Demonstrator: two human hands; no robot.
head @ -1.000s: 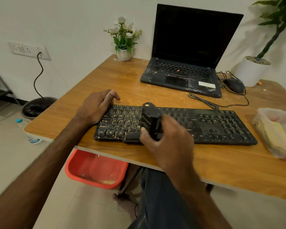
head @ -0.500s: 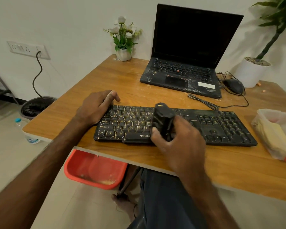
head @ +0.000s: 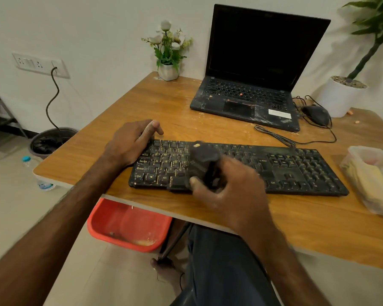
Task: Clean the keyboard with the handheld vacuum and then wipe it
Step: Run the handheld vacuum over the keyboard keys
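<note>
Since half a second ago, we see the right hand (head: 230, 191) has swung the handheld vacuum (head: 205, 164) back leftward along the keyboard (head: 296, 168), from near the middle of the keys to the left-centre block. The hand and the vacuum are smeared by motion blur. The right hand's fingers and thumb are wrapped round the vacuum's dark body from the near side, and the forearm comes in from the lower right across the table (head: 164, 107) edge. The vacuum stands roughly upright over the letter keys. We cannot tell whether its lower end touches them, because the hand hides it.

The left hand (head: 131, 142) has stayed where it was, cupped over the far left corner of the keyboard and holding it. One digit lies along the keyboard's far edge, and the other fingers are tucked out of sight. Its arm reaches in from the lower left.

The keyboard lies along the near edge of the table, its cable running off toward the right past the mouse (head: 315, 115). Behind it sits an open laptop (head: 252, 62) with a dark screen. A small flower pot (head: 168, 71) stands at the far left of the laptop. A clear bag with yellow cloth (head: 372, 180) lies at the right end of the keyboard.
</note>
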